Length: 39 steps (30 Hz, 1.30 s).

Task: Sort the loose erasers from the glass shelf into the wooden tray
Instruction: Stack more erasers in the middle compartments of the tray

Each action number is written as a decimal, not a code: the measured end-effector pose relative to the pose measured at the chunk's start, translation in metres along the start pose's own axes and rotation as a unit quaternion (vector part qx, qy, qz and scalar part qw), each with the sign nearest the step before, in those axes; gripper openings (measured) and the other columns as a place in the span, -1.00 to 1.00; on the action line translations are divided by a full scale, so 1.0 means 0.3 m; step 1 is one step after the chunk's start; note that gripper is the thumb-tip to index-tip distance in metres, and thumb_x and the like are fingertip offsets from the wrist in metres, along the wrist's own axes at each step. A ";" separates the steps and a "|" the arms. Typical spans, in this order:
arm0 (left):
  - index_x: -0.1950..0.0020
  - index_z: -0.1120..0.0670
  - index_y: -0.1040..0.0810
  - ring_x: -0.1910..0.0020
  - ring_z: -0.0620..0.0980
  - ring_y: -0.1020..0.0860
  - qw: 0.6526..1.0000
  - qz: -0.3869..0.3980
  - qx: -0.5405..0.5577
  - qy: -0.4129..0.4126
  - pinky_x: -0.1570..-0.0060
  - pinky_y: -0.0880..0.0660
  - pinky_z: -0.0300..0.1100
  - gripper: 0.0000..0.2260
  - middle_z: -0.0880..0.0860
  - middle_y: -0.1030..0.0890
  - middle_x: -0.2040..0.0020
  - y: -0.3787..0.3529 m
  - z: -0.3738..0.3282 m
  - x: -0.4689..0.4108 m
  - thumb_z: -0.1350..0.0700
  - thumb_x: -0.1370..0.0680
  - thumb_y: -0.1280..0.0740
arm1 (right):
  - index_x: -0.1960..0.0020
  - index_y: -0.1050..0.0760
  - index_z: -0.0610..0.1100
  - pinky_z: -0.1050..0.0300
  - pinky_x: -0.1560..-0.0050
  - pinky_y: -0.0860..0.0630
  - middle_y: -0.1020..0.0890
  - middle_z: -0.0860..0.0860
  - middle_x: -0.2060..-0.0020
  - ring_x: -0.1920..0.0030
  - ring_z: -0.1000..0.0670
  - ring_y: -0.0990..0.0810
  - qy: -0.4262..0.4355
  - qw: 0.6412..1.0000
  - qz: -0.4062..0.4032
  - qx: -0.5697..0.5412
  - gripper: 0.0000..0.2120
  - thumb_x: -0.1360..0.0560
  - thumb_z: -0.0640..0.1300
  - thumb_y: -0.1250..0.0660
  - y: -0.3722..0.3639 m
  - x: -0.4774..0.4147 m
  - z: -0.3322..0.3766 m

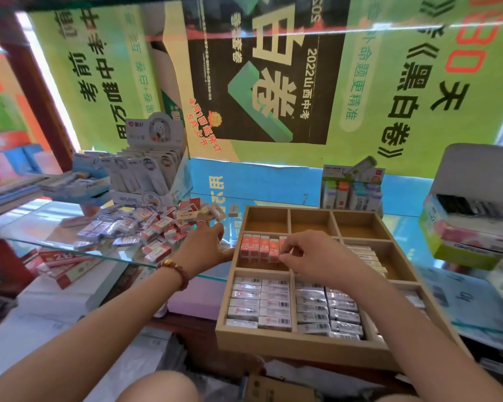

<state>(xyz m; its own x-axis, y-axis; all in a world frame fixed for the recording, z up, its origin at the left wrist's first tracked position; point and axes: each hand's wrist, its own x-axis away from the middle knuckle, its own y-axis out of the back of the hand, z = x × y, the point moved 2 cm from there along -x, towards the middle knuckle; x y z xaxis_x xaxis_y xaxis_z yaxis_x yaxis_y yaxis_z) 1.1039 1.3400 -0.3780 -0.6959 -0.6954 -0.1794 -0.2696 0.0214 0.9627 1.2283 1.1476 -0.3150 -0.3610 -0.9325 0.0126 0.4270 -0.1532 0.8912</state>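
Loose erasers (145,227): heaped on the glass shelf (41,224), left of the wooden tray (302,343). Small sleeved blocks, some film-wrapped. Judged light and firm, not fragile. The film looks slick, so pinch across the two long faces near mid-length, not at the ends, where the sleeve could slide off.

Right hand (317,256): over the tray's middle-left compartment, wrist raised, knuckles up. Your grip here is a thumb-and-forefinger pinch on a red-sleeved eraser (283,240) at the right end of the red row (259,246), which stands on edge. Remaining fingers are curled clear.

Left hand (205,245): arm stretched forward, back of the hand to the camera, resting at the shelf edge between pile and tray, fingers pointing into the heap. They are hidden by the hand itself, so I cannot tell whether that grip holds anything.

Tray status: both front compartments packed with white-sleeved erasers (259,303); the three back compartments look bare. Much of the pile remains unsorted.
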 end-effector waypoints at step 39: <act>0.21 -0.11 -0.29 0.25 -0.22 -0.31 0.897 -0.148 0.351 -0.224 0.27 -0.26 -0.40 -0.62 -0.10 -0.32 0.16 0.212 -0.403 0.186 -0.20 -0.17 -0.40 | 0.02 -0.48 -0.14 0.32 0.47 -0.27 -0.45 0.05 0.46 0.45 0.12 -0.38 -0.038 0.890 0.038 -0.452 -0.90 -0.58 -0.11 -0.25 0.058 0.123 0.005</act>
<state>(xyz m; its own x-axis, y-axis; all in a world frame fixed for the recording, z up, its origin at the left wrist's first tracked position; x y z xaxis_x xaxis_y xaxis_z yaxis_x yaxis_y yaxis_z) 1.1282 1.2158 -0.3022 -0.6798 -0.3909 -0.6206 -0.7302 0.4392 0.5233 1.2211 1.1110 -0.2984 -0.3441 -0.9314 0.1186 0.9328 -0.3246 0.1568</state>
